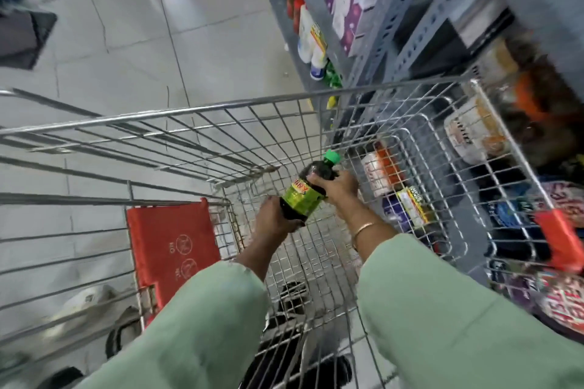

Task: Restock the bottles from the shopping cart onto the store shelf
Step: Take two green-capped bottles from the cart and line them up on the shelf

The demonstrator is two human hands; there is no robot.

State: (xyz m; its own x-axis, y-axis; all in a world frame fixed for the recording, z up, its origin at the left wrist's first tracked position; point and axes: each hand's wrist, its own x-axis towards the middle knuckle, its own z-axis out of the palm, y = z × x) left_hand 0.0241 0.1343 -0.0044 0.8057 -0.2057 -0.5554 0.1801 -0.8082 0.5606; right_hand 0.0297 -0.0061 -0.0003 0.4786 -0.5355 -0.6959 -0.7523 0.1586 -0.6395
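A dark bottle (305, 191) with a green cap and a yellow-green label is held tilted above the wire shopping cart (196, 114). My left hand (274, 218) grips its bottom end. My right hand (339, 188) wraps its shoulder just below the cap, and a thin bangle sits on that wrist. The store shelf (407, 38) of grey perforated metal rises on the right, right beside the cart's right side. Packaged goods fill its levels. The cart's basket under the bottle looks bare wire; the picture is motion-blurred.
A red child-seat flap (170, 243) hangs at the cart's left inner side. White and red bottles (308, 38) stand on the low shelf ahead. Tiled floor (142, 25) stretches to the left. A dark mat (25, 38) lies at the far left.
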